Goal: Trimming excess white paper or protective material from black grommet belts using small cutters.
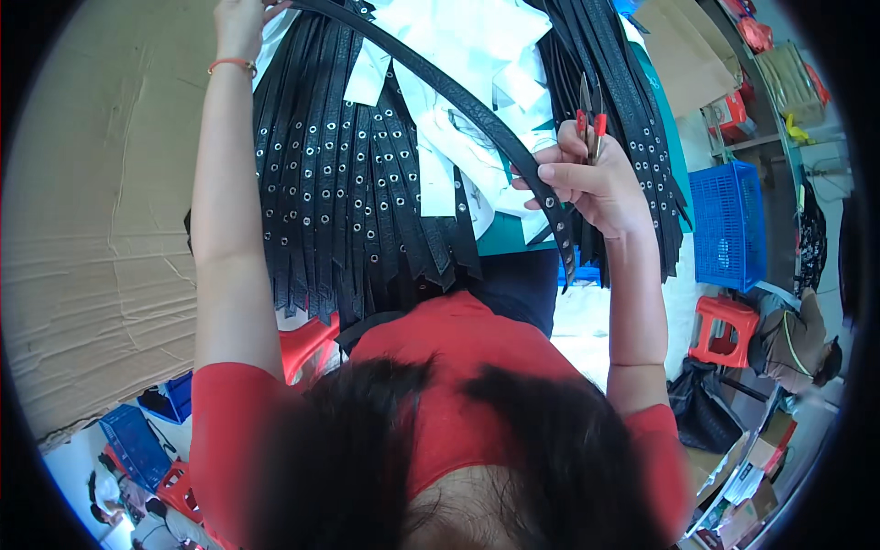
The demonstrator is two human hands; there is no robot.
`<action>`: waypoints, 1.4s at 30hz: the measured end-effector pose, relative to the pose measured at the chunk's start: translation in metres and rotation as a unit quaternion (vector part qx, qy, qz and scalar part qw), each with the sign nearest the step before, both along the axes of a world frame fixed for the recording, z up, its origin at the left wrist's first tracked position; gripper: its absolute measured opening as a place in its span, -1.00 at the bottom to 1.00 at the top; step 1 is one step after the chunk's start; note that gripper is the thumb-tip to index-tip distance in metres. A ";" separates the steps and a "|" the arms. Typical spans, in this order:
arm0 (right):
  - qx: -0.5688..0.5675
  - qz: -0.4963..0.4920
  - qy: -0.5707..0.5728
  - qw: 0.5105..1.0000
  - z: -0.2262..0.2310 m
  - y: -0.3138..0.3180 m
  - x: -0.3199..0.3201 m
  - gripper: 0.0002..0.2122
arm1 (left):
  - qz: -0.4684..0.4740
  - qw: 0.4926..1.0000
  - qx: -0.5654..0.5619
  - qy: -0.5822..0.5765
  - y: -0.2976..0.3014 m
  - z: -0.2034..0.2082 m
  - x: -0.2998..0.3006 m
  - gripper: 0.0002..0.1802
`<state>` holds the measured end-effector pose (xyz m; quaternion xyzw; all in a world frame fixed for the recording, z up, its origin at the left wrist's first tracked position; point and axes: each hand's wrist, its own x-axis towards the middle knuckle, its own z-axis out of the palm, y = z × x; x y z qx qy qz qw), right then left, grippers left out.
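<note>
A black leather belt strap [458, 96] with metal eyelets near its end runs diagonally between my hands. My right hand [600, 188] pinches it between thumb and fingers near the eyelet end, which hangs below. The same hand also carries small thread snips with red grips [600, 126], blades pointing away from me. At the top edge, my left hand [242, 26] is at the strap's far part; its fingers are partly cut off by the frame. Many similar straps [330, 174] lie in a row under the left side, and another bundle [632, 119] lies to the right.
White paper or cloth pieces [467, 46] cover the middle of the green work surface [500, 236]. Large cardboard [92, 220] stretches along the left. A blue crate [729, 225] and red stool [724, 330] stand right, with another person [797, 344] beyond.
</note>
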<state>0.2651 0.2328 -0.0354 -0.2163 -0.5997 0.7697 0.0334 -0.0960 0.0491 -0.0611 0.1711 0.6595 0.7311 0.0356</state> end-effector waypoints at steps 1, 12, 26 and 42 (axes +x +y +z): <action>-0.006 0.006 -0.001 1.000 0.002 -0.002 -0.003 -0.66 | 0.012 1.000 0.016 -0.014 -0.001 -0.002 0.005 -0.72; -0.022 -0.021 -0.011 0.999 -0.016 -0.027 -0.033 -0.65 | -0.170 0.949 -0.077 -0.256 -0.025 -0.046 0.183 -0.48; 0.164 -0.039 -0.042 0.985 -0.052 -0.039 -0.054 -0.70 | -0.249 0.933 -0.106 -0.238 -0.073 -0.067 0.136 -0.69; 0.370 0.087 -0.076 0.922 -0.051 -0.107 -0.129 -0.79 | -0.144 0.970 -0.197 0.015 -0.098 -0.085 0.150 -0.79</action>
